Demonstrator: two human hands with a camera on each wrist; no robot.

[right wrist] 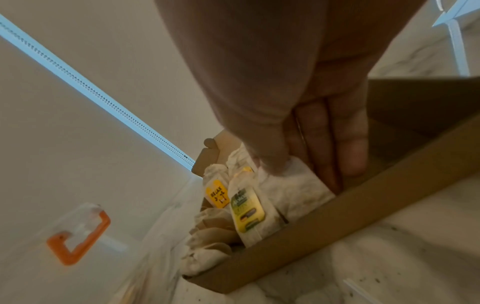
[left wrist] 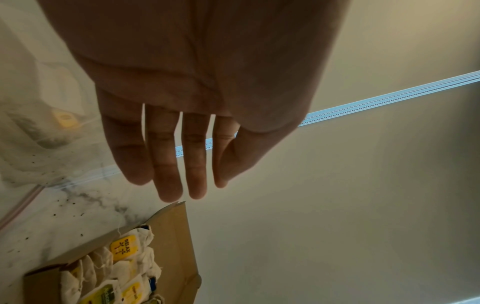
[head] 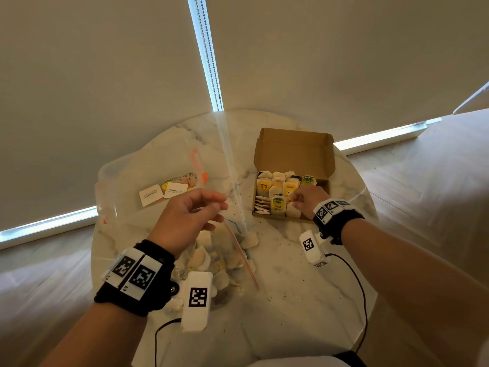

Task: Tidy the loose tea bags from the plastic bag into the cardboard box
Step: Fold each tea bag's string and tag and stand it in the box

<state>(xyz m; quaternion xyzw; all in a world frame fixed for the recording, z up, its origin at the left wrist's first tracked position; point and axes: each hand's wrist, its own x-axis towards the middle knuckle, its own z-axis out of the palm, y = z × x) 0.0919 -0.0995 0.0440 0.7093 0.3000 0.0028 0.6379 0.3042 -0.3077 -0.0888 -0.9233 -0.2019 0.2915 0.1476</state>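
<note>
From the head, the cardboard box [head: 291,178] sits lid-up on the marble surface [head: 291,287] so the tea bags [head: 277,192] stand in rows; the plastic bag [head: 219,260] lies beneath the left hand [head: 185,221].

At the left wrist, that grip hangs spread and empty, likely waiting.

At the right wrist, the right hand [right wrist: 298,123] pinches a tea bag [right wrist: 293,185], seating it inside the box wall.

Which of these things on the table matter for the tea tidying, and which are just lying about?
Part of the job:
- brown cardboard box
- clear plastic zip bag
- white paper tea bags
- right hand, pinching a tea bag
- left hand

Just lying about:
- white printed sachets
- clear orange-clipped container
</note>
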